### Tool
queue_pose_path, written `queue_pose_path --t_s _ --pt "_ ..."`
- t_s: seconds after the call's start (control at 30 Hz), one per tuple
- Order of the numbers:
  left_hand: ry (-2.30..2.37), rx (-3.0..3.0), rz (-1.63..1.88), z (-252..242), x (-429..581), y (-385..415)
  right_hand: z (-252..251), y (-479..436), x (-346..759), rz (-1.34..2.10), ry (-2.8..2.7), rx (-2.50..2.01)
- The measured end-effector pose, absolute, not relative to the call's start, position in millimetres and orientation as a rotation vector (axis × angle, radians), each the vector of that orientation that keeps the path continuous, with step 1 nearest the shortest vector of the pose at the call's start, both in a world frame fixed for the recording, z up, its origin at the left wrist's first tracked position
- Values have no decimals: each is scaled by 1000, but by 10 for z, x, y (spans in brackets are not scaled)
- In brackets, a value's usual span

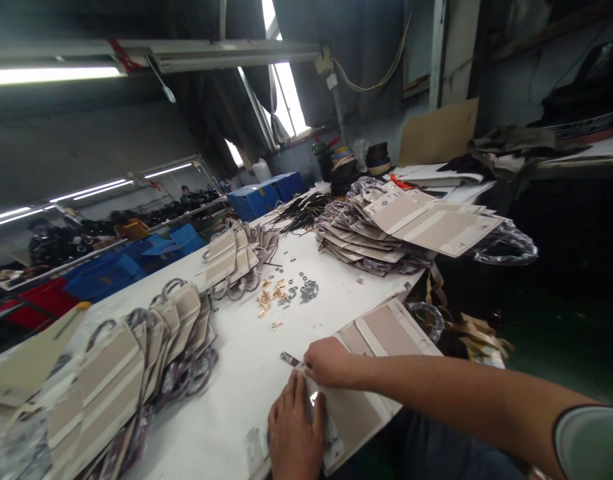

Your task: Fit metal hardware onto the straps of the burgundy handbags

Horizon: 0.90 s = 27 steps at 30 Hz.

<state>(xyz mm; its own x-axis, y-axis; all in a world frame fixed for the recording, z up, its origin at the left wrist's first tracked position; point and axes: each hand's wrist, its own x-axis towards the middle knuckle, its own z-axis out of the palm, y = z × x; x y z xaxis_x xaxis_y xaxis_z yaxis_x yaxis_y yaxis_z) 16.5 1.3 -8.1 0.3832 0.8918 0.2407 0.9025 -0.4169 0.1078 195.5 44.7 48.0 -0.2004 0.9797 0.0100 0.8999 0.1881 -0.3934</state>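
Note:
A beige bag panel (381, 333) with lighter strips lies flat at the near edge of the white table (246, 360). My left hand (293, 433) rests palm down on its near end, fingers stretched out. My right hand (326, 363) is closed in a pinch at the panel's upper edge, beside a small dark metal fitting (289, 359); what the fingers hold is hidden. A shiny clasp (313, 398) shows between the two hands.
Small gold and dark metal fittings (281, 293) lie scattered mid-table. Stacks of similar panels with wrapped handles sit at the left (121, 373), centre (233, 260) and back right (411, 223). Blue crates (266, 197) and tape rolls (359, 163) stand behind.

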Motion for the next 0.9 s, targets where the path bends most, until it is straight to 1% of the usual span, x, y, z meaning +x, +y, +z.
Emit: queue_pose_path --t_s 0.1,0.23,0.33,0.43,0.67,0.77,0.9 --pt "-1633 -2550 -460 -172 139 19 537 804 2102 436 -2121 -1850" --pt "-1539 -2506 -614 -313 94 35 557 1522 2143 419 -2042 -1924" --pt "-1506 -2484 -724 -396 80 40 490 2018 2069 439 -2010 -1981" --pt "-1505 -2475 -754 -438 80 40 368 2362 1985 463 -2000 -2031" --pt "-1567 -2583 -615 -269 93 -1 146 2674 1947 462 -2014 -2109" --pt "-1657 -2584 -615 -191 108 -30 160 2708 1948 499 -2028 -2141" --pt "-1700 -2564 -619 -211 115 -70 265 2696 1941 543 -2039 -2149"
